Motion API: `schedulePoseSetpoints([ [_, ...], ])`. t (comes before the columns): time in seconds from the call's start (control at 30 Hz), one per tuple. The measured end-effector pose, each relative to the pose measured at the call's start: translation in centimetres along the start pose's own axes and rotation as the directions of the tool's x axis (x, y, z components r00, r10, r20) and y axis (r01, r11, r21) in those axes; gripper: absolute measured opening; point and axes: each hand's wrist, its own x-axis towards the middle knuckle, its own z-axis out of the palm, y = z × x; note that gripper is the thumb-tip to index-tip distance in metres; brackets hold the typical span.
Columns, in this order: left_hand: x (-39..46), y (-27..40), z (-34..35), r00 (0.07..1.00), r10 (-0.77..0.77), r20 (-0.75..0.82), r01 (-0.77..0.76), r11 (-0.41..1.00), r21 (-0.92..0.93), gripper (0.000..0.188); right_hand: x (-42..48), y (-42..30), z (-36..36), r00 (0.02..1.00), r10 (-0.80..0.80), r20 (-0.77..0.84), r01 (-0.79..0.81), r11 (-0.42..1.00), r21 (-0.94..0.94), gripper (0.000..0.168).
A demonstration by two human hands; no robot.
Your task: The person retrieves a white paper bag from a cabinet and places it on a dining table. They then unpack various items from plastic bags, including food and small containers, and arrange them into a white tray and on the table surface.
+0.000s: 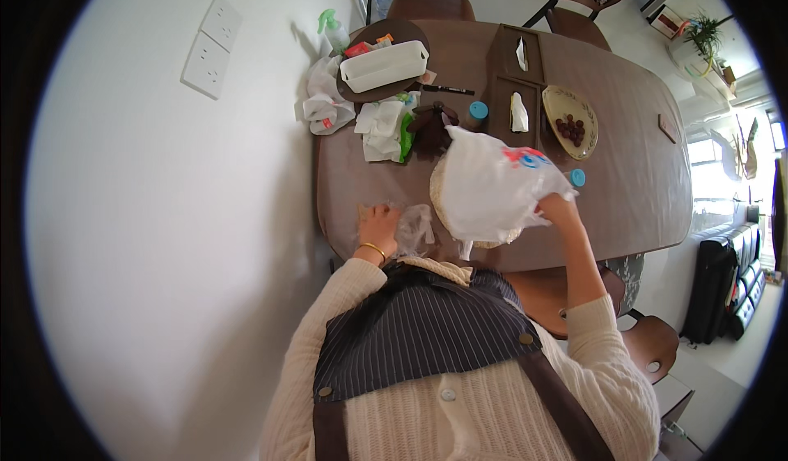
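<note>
My right hand (559, 213) grips the lower right edge of a white plastic bag (486, 184) with red and blue printing. The bag is spread out above a round, pale woven mat (437, 193), which it mostly covers. Near the table's left front edge, my left hand (378, 230) has its fingers curled on a crumpled clear plastic bag (414, 230). A small brownish piece at those fingers is too unclear to name. Just beyond the white bag lies a dark maroon item (433, 128). A blue-lidded container (577, 178) shows beside my right hand, partly hidden.
On the brown table (640, 202) are a plate of grapes (585, 101), two tissue boxes (500, 91), a blue-lidded jar (478, 113), a black marker (449, 90), a white basket (385, 67), a wipes pack (406, 138) and a spray bottle (335, 33). A wall (258, 153) borders the left.
</note>
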Motion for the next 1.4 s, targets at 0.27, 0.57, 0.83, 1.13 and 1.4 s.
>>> schedulePoseSetpoints([
  [0.27,1.5,-7.1,-2.8,0.833,-0.277,-0.479,0.118,0.935,-0.335,0.025,-4.0,8.1,-5.1,0.911,0.407,-0.073,-0.090,0.366,0.926,0.032],
  [0.57,2.7,-12.9,-5.8,0.741,-0.358,-0.568,0.147,0.912,-0.383,0.022,-3.4,10.0,-5.6,0.849,0.507,-0.151,-0.189,0.558,0.808,0.028],
  [0.83,4.4,-9.3,-6.1,0.982,-0.048,-0.182,0.035,0.997,-0.070,0.040,-1.1,13.8,-9.9,0.859,0.343,-0.381,-0.261,0.932,0.251,0.025],
  [1.13,0.2,-4.1,-1.7,0.978,-0.016,0.206,-0.037,0.967,0.254,0.089,-2.4,8.0,-10.5,0.836,0.212,-0.505,-0.344,0.921,-0.182,0.024],
  [1.4,2.1,-4.6,0.3,0.991,0.021,0.129,-0.061,0.949,0.310,0.066,-3.2,5.7,-11.6,0.851,0.341,-0.398,-0.389,0.920,-0.045,0.016],
])
